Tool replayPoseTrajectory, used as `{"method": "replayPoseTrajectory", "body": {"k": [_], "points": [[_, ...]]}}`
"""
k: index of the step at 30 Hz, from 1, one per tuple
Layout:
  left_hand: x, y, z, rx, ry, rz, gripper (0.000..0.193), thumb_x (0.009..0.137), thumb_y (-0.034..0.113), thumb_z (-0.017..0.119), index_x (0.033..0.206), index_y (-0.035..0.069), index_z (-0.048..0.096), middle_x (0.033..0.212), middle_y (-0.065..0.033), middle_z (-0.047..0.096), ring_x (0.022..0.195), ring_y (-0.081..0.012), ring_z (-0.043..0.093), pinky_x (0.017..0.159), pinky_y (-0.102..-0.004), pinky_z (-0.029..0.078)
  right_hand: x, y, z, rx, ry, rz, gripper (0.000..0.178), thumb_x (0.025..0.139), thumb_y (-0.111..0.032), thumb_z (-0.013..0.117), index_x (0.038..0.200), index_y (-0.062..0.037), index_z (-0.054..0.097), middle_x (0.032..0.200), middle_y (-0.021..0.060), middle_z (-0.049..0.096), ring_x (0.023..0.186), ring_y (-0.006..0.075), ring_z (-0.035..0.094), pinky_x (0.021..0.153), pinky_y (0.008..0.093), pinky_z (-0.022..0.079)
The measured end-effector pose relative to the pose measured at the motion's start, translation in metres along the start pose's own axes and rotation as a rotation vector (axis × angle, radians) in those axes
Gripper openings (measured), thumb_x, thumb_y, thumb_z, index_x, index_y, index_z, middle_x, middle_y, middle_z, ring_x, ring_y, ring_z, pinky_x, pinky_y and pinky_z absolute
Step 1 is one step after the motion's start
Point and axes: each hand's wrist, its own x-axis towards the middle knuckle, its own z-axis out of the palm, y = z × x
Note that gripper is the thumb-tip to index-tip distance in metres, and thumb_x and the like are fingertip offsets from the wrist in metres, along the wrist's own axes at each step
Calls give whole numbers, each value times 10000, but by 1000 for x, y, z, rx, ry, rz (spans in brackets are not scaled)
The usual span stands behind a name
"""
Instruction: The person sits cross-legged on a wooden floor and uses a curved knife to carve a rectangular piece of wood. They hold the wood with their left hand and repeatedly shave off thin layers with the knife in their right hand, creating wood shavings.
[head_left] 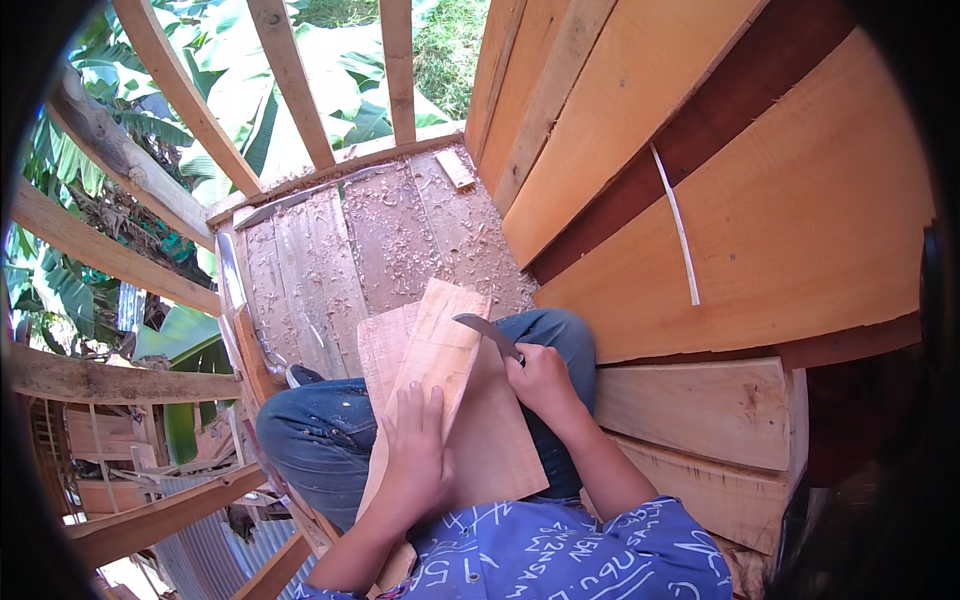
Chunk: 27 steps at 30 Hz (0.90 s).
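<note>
Shaving-strewn brown floorboards (390,240) lie beyond one wide pale wooden board (495,440). Over that board, the left hand (418,465) lies flat-fingered on one narrow tan plank (440,350); rightward, the right hand (545,380) grips one curved grey knife (490,331).

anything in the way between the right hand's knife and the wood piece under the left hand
Nothing visible: the knife in the right hand overlaps the wood piece at its right edge in view. The left hand lies lower, apart from the knife.

Bright daylight; leaves (230,60) glare near-white; fisheye curves edges; corners black.
</note>
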Motion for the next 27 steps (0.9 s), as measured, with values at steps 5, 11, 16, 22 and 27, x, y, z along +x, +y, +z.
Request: {"method": "replayPoseTrajectory", "body": {"k": [5, 11, 16, 22, 27], "points": [[-5, -5, 5, 26, 22, 22, 783, 743, 7, 513, 1489, -21, 277, 1523, -355, 214, 1440, -533, 160, 1131, -675, 142, -8, 4, 8, 7, 64, -26, 330, 882, -306, 610, 873, 14, 690, 838, 271, 668, 867, 450, 651, 794, 510, 522], [-9, -10, 15, 88, 75, 61, 797, 726, 49, 553, 1482, -3, 306, 1514, -348, 244, 1434, -528, 184, 1125, -686, 127, -26, -1, -1, -52, -66, -37, 517, 908, -477, 596, 849, 26, 700, 771, 248, 681, 797, 422, 684, 756, 499, 544], [-12, -11, 21, 63, 128, 58, 810, 679, 54, 588, 1459, 22, 372, 1517, -326, 274, 1439, -505, 202, 1149, -656, 102, -38, -6, -14, -263, -38, -68, 725, 900, -662, 510, 750, 21, 703, 685, 240, 662, 705, 404, 690, 660, 498, 552], [-15, -17, 28, 41, 171, 130, 723, 687, 40, 598, 1393, 29, 445, 1474, -284, 364, 1431, -490, 241, 1154, -652, 103, -23, 3, -29, -448, 70, -129, 762, 886, -711, 479, 708, -9, 716, 651, 200, 668, 658, 360, 697, 593, 454, 557], [-14, -18, 27, 47, 180, 147, 700, 692, 25, 594, 1378, 24, 455, 1456, -277, 381, 1425, -492, 248, 1153, -655, 107, -13, 11, -26, -524, 152, -175, 743, 867, -721, 497, 703, -32, 720, 629, 183, 662, 635, 358, 691, 567, 451, 549]]}}
